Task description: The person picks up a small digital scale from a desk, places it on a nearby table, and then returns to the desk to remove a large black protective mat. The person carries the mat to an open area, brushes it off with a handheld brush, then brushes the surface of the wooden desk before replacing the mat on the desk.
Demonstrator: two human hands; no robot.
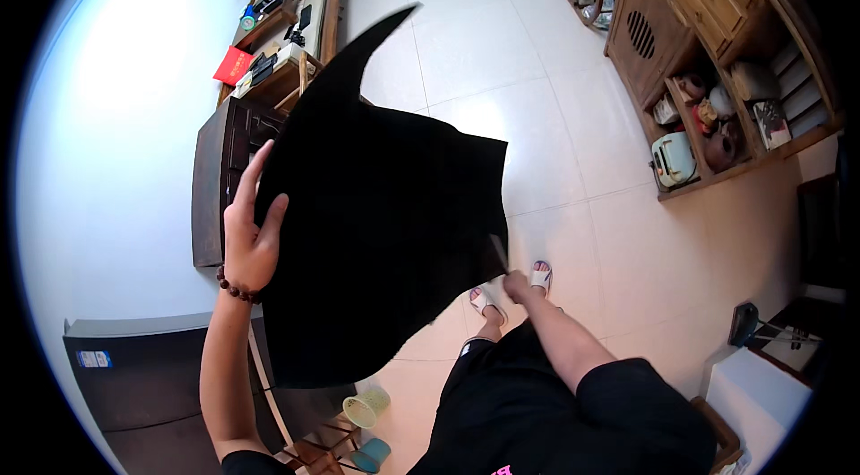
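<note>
A large piece of black cloth-like material (383, 219) fills the middle of the head view, with a pointed flap curving up at the top. Its left edge lies between the thumb and fingers of my left hand (252, 233), which wears a bracelet of dark beads (235, 287). Low on the right side, my right hand (517, 287) is closed around a thin, flat, greyish tool (498, 253), too blurred to name. The tool reaches over the lower right of the black material. Whether it touches is unclear. Behind the material, part of the floor is hidden.
A dark cabinet (211, 186) and a dark refrigerator-like appliance (141, 367) stand at the left. Two waste baskets, one yellow (366, 406) and one blue (371, 455), sit below. A wooden shelf unit (645, 38) lines the right. Feet in slippers (541, 280) stand on the tiles.
</note>
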